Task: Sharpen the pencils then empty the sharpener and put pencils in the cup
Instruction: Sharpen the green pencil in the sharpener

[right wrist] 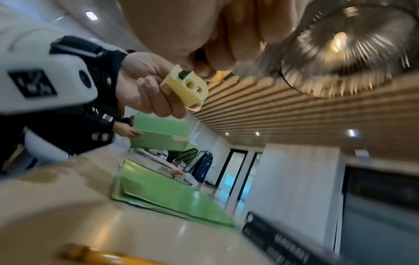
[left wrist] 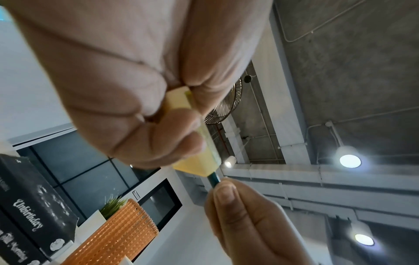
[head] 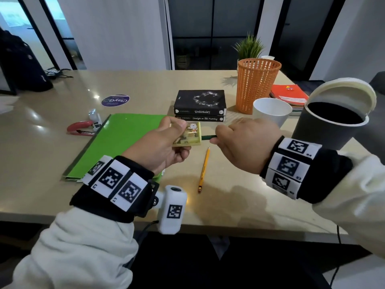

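Note:
My left hand (head: 166, 142) grips a flat yellow sharpener (head: 190, 135) with a cartoon picture on its face, held above the table. A short dark green pencil (head: 208, 137) is stuck into one of its holes, and my right hand (head: 239, 140) pinches that pencil close to the sharpener. The right wrist view shows the sharpener (right wrist: 188, 86) end-on with three holes, the green pencil (right wrist: 184, 74) in the one nearest my fingers. A yellow pencil (head: 204, 168) lies loose on the table below my hands. The white cup (head: 271, 111) stands behind my right hand.
A green folder (head: 116, 142) lies left, with a red stapler (head: 80, 128) beyond it. Two black books (head: 200, 105) are stacked behind my hands, next to an orange mesh basket (head: 257, 84). A grey bin (head: 331, 124) with its lid raised stands at the right edge.

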Demonstrator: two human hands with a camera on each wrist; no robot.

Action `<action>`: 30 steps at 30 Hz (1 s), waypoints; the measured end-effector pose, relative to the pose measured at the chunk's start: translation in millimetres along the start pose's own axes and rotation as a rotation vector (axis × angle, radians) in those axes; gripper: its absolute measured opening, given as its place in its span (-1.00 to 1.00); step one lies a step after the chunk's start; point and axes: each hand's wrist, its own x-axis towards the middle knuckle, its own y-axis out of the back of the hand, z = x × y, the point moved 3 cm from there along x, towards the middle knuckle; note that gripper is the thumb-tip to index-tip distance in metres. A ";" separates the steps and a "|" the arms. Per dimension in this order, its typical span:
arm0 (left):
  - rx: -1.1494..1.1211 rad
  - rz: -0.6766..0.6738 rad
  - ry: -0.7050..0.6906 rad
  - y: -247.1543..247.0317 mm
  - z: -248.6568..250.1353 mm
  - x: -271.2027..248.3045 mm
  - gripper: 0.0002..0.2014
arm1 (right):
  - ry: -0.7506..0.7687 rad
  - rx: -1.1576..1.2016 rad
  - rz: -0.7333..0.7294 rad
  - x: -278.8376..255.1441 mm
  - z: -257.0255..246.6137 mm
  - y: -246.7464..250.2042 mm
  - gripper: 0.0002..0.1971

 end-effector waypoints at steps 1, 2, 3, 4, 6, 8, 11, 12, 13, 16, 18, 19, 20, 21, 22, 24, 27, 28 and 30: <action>0.028 -0.002 -0.015 -0.7 -0.2 0.2 -0.88 | -0.019 0.009 -0.026 -1.6 -0.1 1.1 -0.61; 0.064 -0.005 -0.035 -0.6 -0.2 0.2 -0.91 | -0.038 0.009 -0.046 -2.8 -0.3 1.9 -0.60; 0.114 -0.009 -0.059 0.1 -0.3 0.5 -0.93 | -0.047 0.023 -0.077 -3.8 -0.7 0.7 -0.61; 0.175 -0.016 -0.088 0.9 -0.6 0.6 -0.94 | -0.049 0.047 -0.123 -4.7 -0.6 -1.9 -0.61; 0.307 -0.039 -0.151 1.4 -1.3 0.1 -0.98 | -0.097 0.209 -0.318 -6.7 2.1 -9.7 -0.60; 0.412 -0.046 -0.204 -0.6 -0.2 -2.0 -0.97 | -0.188 0.415 -0.425 -6.9 6.9 -13.4 -0.59; 0.466 -0.037 -0.246 -3.9 4.4 -2.0 -0.97 | -0.216 0.516 -0.445 -7.8 10.6 -12.0 -0.60; 0.469 -0.038 -0.236 -3.2 5.4 -0.3 -0.94 | -0.196 0.475 -0.415 -8.4 10.1 -11.6 -0.62; 0.457 -0.040 -0.214 -2.3 5.9 2.0 -0.93 | -0.170 0.400 -0.377 -8.7 8.8 -9.9 -0.64; 0.278 0.001 -0.120 -1.8 3.6 8.3 -0.93 | -0.062 0.079 -0.194 -4.9 5.6 -4.1 -0.64; 0.126 0.041 -0.046 -1.8 2.4 9.4 -0.87 | -0.004 -0.043 -0.107 -2.7 3.6 -3.0 -0.75; 0.071 0.046 -0.016 -1.6 2.1 8.8 -0.85 | 0.011 -0.071 -0.056 -2.2 4.3 -3.4 -0.85; 0.039 0.042 0.009 -0.7 1.9 8.4 -0.83 | 0.022 -0.083 -0.015 -1.1 4.5 -3.7 -0.87; 0.022 0.033 0.030 -0.4 1.7 7.9 -0.82 | 0.013 -0.080 -0.020 -0.9 4.5 -6.0 -0.85; 0.016 0.024 0.046 -0.3 2.4 6.7 -0.81 | -0.005 -0.073 -0.049 -1.7 4.2 -7.6 -0.85; 0.015 0.013 0.058 -1.7 3.4 4.7 -0.81 | -0.031 -0.053 -0.062 -1.1 2.0 -3.9 -0.77; 0.048 0.018 0.032 -5.7 3.8 2.3 -0.81 | -0.012 -0.063 -0.186 0.5 -1.0 1.1 -0.62; 0.082 0.025 0.015 -6.0 3.2 1.7 -0.82 | -0.008 -0.042 -0.222 -0.8 0.9 0.2 -0.65; 0.180 0.029 -0.045 -6.5 3.0 -0.5 -0.89 | -0.034 0.040 -0.258 -2.3 4.0 0.6 -0.68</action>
